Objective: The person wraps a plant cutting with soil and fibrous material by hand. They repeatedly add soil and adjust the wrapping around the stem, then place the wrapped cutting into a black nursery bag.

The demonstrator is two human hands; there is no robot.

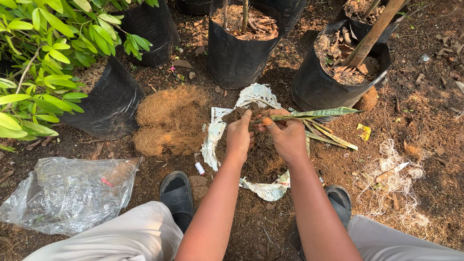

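Single head-worn view, looking steeply down and forward past the wearer's knees onto bare soil (425,121); close range, black nursery bags (239,53) along the top edge.

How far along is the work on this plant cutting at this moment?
Done: soil heaped on the white sheet, coconut fibre pile laid alongside. In hand: left hand and right hand hold the striped leaf cutting at its base over the soil. Left: fibre pile, tangled string and clear plastic bag lie apart, untouched.
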